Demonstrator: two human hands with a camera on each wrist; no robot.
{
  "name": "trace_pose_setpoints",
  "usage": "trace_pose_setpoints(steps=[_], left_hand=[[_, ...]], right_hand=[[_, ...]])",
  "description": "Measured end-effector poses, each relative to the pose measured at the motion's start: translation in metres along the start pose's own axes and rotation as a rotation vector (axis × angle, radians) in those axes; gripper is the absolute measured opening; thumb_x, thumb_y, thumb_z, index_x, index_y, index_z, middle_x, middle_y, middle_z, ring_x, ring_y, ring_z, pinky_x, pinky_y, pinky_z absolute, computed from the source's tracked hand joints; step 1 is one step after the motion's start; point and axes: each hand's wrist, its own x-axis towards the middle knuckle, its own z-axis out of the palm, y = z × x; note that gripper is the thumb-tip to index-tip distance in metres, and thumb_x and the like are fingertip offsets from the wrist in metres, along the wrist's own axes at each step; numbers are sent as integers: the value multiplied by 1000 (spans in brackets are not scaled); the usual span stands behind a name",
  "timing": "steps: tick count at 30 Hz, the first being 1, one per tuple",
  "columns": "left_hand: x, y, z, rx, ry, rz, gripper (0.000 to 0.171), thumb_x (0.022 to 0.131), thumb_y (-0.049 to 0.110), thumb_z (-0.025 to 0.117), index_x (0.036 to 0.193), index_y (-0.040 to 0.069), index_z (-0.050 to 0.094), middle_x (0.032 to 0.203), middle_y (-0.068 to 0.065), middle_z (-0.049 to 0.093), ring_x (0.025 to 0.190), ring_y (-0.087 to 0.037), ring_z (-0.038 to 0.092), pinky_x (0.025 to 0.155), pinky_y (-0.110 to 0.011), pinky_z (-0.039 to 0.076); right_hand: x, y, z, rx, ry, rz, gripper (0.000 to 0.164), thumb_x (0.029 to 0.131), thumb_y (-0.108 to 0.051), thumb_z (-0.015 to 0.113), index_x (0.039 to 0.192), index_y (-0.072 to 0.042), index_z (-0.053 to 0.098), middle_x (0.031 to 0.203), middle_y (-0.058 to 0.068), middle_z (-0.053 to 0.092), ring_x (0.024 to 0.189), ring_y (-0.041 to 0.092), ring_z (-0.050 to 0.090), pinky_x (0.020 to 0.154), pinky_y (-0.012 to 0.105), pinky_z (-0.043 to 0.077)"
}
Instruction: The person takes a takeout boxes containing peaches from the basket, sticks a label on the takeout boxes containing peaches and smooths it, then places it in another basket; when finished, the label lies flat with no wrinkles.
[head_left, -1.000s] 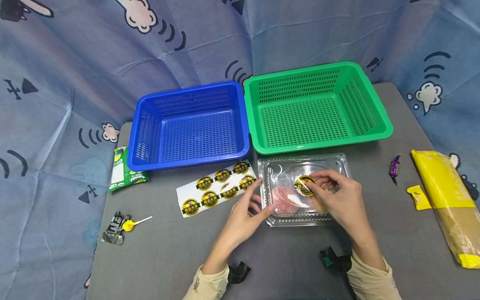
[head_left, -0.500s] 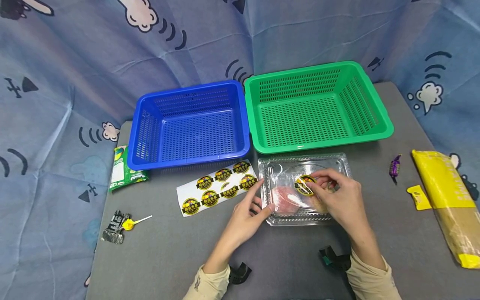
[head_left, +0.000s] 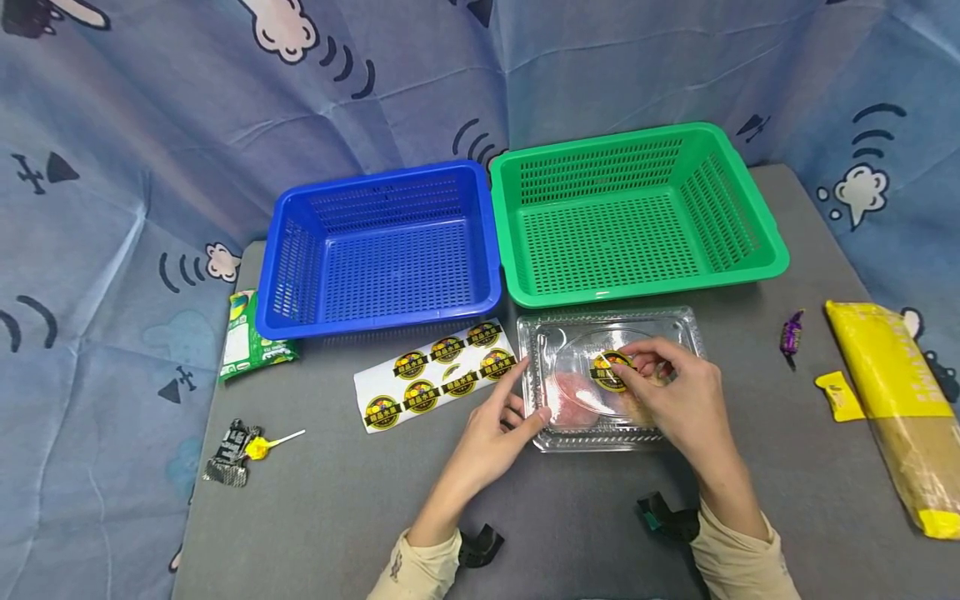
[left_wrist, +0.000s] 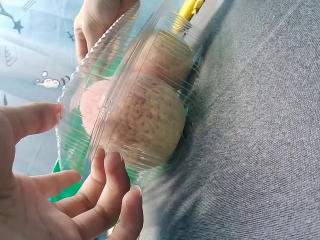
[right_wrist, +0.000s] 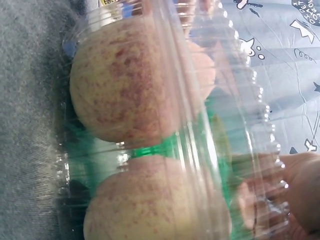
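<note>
A clear plastic clamshell box (head_left: 540, 333) lies closed on the grey table, with several peaches (left_wrist: 142, 115) inside; one peach (right_wrist: 127, 82) shows speckled yellow and red through the wall in the right wrist view. Over the lid is a round black-and-gold fruit sticker (head_left: 606, 372), its right edge pinched between thumb and index finger of my right hand (head_left: 678, 398). Whether the whole sticker touches the lid cannot be told. My left hand (head_left: 486, 442) rests loosely spread fingertips against the box's left side.
A white sticker sheet (head_left: 397, 398) lies left of the box. Behind stand a blue basket (head_left: 378, 325) and a green basket (head_left: 637, 289). Green packet (head_left: 251, 350), lollipop (head_left: 257, 449) and black wrapper (head_left: 227, 457) sit left; purple candy (head_left: 791, 337), yellow candy (head_left: 839, 396) and long yellow package (head_left: 892, 375) right.
The glare on the sticker has shifted and shrunk as its tilt changes slightly. Both hands and the box stay nearly in place.
</note>
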Motion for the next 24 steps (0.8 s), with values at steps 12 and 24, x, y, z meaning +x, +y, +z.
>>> trace_pose_setpoints(steps=[12,24], left_hand=[[0,-1,1,2,3,-2,72,101,38,72,164,33,40,99,3,61,83,-4,58,76,-23,50],[0,0,0,-6,0,7,73,100,36,73,165,31,39,97,2,61,83,-4,57,77,-23,50]], right_hand=[[0,2,1,3,4,7,22,77,-3,94,93,-6,81,77,5,71,68,-5,51,61,9,39],[0,2,-1,-22,14,-2,26,82,10,85,103,-4,80,103,11,70,80,-1,52,70,8,41]])
